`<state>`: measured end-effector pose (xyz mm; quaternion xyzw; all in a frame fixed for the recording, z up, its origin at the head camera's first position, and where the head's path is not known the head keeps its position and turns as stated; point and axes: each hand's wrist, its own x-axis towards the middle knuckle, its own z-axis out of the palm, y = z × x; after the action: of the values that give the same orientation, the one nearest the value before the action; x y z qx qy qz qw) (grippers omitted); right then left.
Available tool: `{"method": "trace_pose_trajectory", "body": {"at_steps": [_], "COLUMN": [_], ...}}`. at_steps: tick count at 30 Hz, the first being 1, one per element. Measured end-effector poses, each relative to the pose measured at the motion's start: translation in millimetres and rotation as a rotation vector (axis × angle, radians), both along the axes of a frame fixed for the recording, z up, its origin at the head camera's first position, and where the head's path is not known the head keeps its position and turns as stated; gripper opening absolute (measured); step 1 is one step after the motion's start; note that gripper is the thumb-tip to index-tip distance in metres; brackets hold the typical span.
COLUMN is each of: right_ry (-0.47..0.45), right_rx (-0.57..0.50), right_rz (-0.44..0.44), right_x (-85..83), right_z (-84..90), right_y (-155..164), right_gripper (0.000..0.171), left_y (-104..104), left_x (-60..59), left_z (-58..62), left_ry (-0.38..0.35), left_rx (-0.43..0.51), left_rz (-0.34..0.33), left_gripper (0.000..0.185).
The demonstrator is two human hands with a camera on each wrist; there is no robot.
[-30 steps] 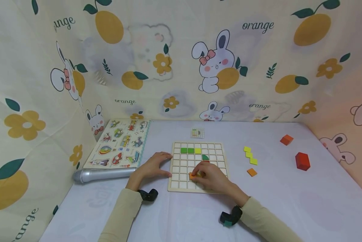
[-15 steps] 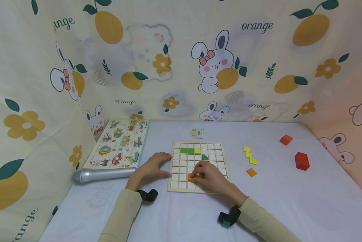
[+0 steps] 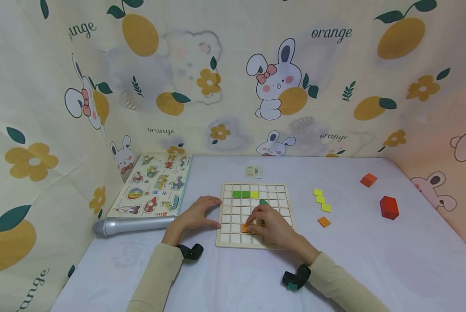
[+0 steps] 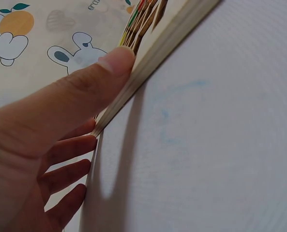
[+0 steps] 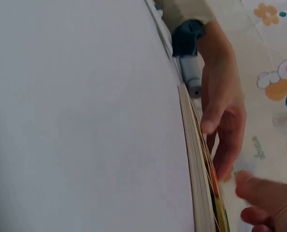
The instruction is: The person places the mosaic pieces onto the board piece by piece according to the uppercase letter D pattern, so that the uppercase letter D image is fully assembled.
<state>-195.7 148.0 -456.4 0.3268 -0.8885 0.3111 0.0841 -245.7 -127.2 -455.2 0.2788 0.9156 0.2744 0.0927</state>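
Note:
A square wooden grid board (image 3: 225,238) lies at the table's middle. My left hand (image 3: 195,214) rests along its left edge, thumb (image 4: 116,60) on the rim and the other fingers fairly straight. Over the lower part of the board hovers my right hand (image 3: 275,227), fingers loosely bent, with thumb and index tips right by an orange square tile (image 3: 244,228) in a cell. In the right wrist view its thumb (image 5: 245,183) stands apart from the board. Green tiles (image 3: 237,194), a yellow tile (image 3: 254,194) and a green rounded piece (image 3: 263,202) sit higher in the grid; my right hand hides other pieces.
Right of the board lie several yellow tiles (image 3: 320,199) and an orange tile (image 3: 324,222). Farther right are an orange block (image 3: 368,180) and a red block (image 3: 389,208). A pattern card (image 3: 254,171) lies behind; a picture board (image 3: 143,208) and silver microphone (image 3: 135,225) are left.
My right hand's fingers have lifted and loosened slightly above the orange tile, which has shifted slightly left into its cell. My left hand has stayed at the board's edge.

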Motion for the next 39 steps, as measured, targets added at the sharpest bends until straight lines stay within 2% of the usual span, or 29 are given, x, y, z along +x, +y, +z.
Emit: {"method": "trace_pose_trajectory", "body": {"at_steps": [10, 22, 26, 33, 39], "right_ry": [0.019, 0.116, 0.049, -0.156, -0.245], "right_rx": [-0.099, -0.018, 0.022, 0.130, 0.187], "right_rz": [-0.077, -0.356, -0.421, -0.488, -0.489], "right_x": [-3.2, 4.5, 10.5, 17.5, 17.4], "right_z": [9.4, 14.3, 15.1, 17.5, 12.4], "right_y": [42, 122, 143, 158, 159], "right_gripper": [0.007, 0.016, 0.021, 0.035, 0.027], "left_y": [1, 0, 1, 1, 0], "left_x": [1.1, 1.1, 2.3, 1.5, 0.0], "left_z": [-0.1, -0.8, -0.5, -0.1, -0.5], "left_ry": [-0.003, -0.014, -0.020, -0.026, -0.022], "left_rx": [0.004, 0.017, 0.018, 0.002, 0.002], "left_rz": [0.004, 0.010, 0.015, 0.030, 0.023], "left_gripper": [0.078, 0.077, 0.077, 0.078, 0.078]}}
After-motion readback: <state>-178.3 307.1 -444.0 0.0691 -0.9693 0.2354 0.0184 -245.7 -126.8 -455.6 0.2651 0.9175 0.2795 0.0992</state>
